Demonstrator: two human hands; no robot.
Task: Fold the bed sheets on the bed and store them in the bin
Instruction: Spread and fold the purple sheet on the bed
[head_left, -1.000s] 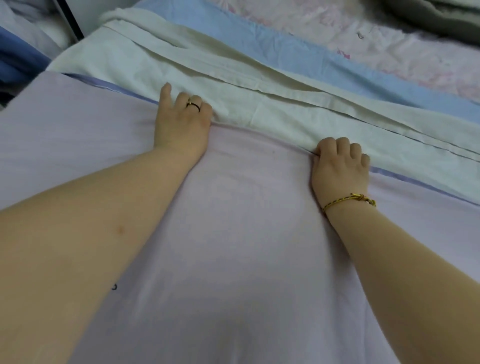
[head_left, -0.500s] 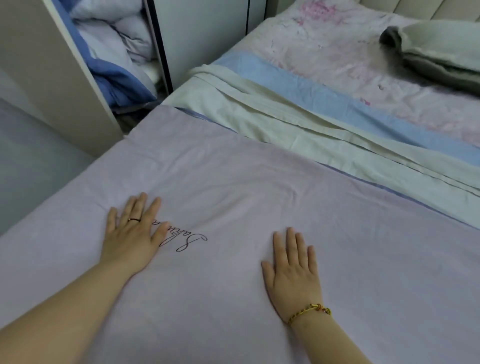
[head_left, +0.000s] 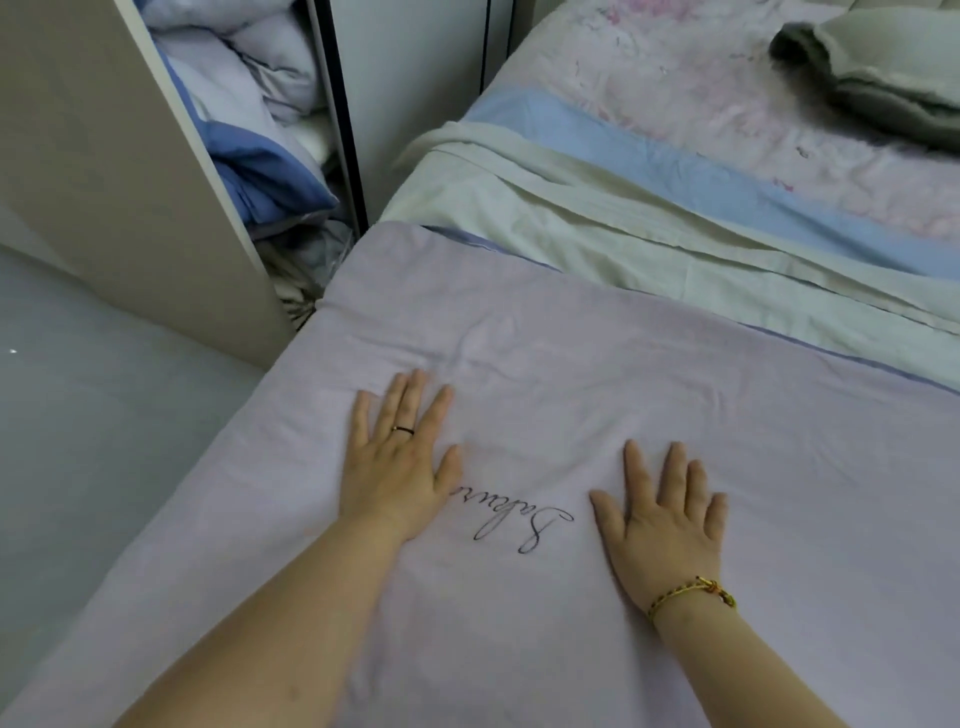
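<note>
Two hands: my left hand (head_left: 400, 462) and my right hand (head_left: 662, 525) both lay palm down on the lilac sheet (head_left: 571, 353), fingers straight and spread, gripping nothing.
Lilac sheet: it lay flat across the near part of the bed, its far edge straight and its far left corner square, close to the wardrobe (head_left: 130, 156); a few shallow creases showed just beyond my left fingers.
Embroidered script (head_left: 519, 525): it sat between my hands, with my left thumb touching one end.
Step in hand: I judged that I was smoothing this sheet flat before another fold.
Done so far: by its tidy edges the lilac sheet looked laid out and perhaps folded once. A thin blue edge (head_left: 488, 243) peeked out along its far side, and I could not tell whether that was its own underside or another layer.
Left on the bed: the pale green sheet (head_left: 597, 223) lay loosely bunched just beyond the lilac one, then a light blue sheet (head_left: 675, 161), then pink patterned bedding (head_left: 727, 78). A grey-green blanket (head_left: 883, 73) sat folded in the far right corner.
Bin: none was in view; crumpled bedding (head_left: 249, 104) filled the open wardrobe, but nothing there read as a bin.
Progress: early, I judged; no sheet was folded small enough to store, and none had been put away that I could see.
</note>
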